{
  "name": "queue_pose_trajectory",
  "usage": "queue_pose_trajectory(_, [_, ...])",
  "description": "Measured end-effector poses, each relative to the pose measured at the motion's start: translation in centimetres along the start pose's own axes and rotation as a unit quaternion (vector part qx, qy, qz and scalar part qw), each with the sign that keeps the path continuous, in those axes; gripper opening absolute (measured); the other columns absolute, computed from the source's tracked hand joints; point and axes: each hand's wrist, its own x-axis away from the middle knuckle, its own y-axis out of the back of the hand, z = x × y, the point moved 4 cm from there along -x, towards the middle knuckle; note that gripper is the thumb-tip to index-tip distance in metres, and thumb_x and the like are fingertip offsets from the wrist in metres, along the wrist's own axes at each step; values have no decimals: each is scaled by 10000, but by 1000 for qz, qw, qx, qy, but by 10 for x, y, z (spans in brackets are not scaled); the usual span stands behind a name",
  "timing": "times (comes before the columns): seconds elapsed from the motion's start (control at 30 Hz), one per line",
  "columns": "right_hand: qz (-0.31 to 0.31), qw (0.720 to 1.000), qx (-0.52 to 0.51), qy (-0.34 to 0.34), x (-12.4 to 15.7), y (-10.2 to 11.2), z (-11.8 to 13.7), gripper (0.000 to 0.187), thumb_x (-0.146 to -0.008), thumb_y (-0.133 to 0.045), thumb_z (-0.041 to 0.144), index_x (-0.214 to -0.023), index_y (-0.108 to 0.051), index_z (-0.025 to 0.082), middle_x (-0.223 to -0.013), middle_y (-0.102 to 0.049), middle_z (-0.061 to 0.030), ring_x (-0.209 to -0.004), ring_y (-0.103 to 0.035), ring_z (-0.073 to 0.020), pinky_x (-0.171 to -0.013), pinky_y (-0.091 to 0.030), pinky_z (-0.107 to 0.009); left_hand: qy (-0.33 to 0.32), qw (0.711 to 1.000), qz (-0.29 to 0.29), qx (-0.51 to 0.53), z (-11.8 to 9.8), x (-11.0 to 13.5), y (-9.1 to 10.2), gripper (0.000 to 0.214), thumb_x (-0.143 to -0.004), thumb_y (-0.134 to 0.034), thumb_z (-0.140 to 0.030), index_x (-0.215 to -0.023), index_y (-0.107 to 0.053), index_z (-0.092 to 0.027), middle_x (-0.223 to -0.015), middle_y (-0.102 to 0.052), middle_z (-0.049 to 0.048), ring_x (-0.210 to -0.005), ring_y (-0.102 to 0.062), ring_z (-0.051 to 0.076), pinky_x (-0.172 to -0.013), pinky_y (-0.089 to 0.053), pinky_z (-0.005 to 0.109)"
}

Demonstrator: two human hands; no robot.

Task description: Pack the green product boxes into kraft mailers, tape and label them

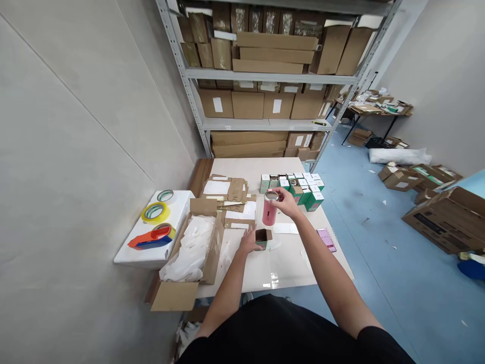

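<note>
My right hand (286,202) grips a pink tumbler (269,212) near its silvery top and holds it upright above the table. Just below and nearer to me, my left hand (249,241) is closed on the side of a small open green box (261,244), its flap raised and dark inside. Beyond my right hand stand several green-and-white boxes (313,201) in a tight group, some with open tops. White paper (286,228) lies beside the tumbler.
Flattened cardboard (237,191) lies on the table's far left. An open carton (212,253) of white wrapping stands at left, beside tape rolls (155,213) and a tape dispenser (151,239). A pink phone-like item (326,240) lies at the right. Shelving (265,124) with cartons rises behind.
</note>
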Motion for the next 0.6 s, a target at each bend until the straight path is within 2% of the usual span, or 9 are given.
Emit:
queue_pose_trajectory(0.03, [1, 1000, -7, 4, -1, 1, 3, 442, -744, -753, 407, -1136, -700, 210, -1033, -723, -38, -789, -616, -169, -737, -524, -308, 10, 1000, -8, -13, -6, 1, 10, 1114, -409, -967, -152, -1443, -551, -191, -1586, -457, 216, -1504, -337, 469, -1182, -353, 542])
queue_pose_trajectory(0.1, [3, 1000, -22, 4, -1, 2, 5, 450, -751, -760, 431, -1141, -711, 211, -1012, -730, -36, -778, -618, -171, -737, -531, -316, 4, 999, -43, -10, -27, 3, 35, 962, -606, -884, -166, -1491, -513, -229, -1597, -452, 176, -1524, -334, 399, -1206, -335, 512])
queue_pose_trajectory(0.17, [8, 999, -43, -6, 0, 0, 4, 467, -751, -768, 450, -1147, -715, 208, -1013, -740, -40, -769, -623, -171, -735, -537, -322, -47, 991, -109, 59, -59, 6, 65, 756, -817, -732, -208, -1526, -478, -264, -1528, -531, 140, -1459, -450, 309, -1174, -396, 451])
queue_pose_trajectory(0.23, [19, 997, -67, -12, 2, -3, 4, 474, -748, -779, 461, -1139, -720, 200, -1030, -751, -52, -794, -643, -179, -751, -545, -328, -84, 976, -140, 142, -97, 7, 89, 734, -899, -673, -299, -1578, -394, -293, -1421, -601, 126, -1306, -586, 268, -1046, -510, 412])
queue_pose_trajectory(0.33, [39, 994, -99, -14, 4, -8, 7, 455, -737, -807, 450, -1111, -732, 202, -1038, -760, -54, -866, -672, -198, -807, -556, -341, -160, 964, -116, 178, -162, 5, 104, 973, -791, -831, -380, -1615, -317, -309, -1343, -626, 102, -1180, -641, 246, -979, -548, 368])
queue_pose_trajectory(0.43, [49, 991, -125, -23, 9, -7, 10, 450, -743, -821, 426, -1127, -735, 206, -1043, -762, -54, -922, -686, -213, -859, -562, -358, -179, 964, -117, 158, -207, 2, 103, 1053, -701, -908, -395, -1598, -371, -270, -1236, -662, 92, -1063, -669, 243, -901, -573, 349])
queue_pose_trajectory(0.5, [51, 988, -145, -30, 14, -1, 9, 467, -763, -814, 432, -1163, -727, 209, -1095, -760, -67, -982, -692, -227, -901, -564, -374, -178, 965, -121, 148, -220, 0, 100, 1047, -693, -910, -392, -1590, -389, -245, -1172, -677, 81, -1005, -680, 235, -877, -579, 346])
queue_pose_trajectory(0.6, [72, 978, -189, -45, 27, 9, 1, 567, -779, -811, 437, -1296, -670, 251, -1252, -725, -77, -1143, -670, -251, -986, -551, -406, -172, 963, -115, 171, -224, -6, 98, 1048, -701, -896, -397, -1595, -376, -226, -1140, -691, 82, -982, -692, 229, -878, -584, 346])
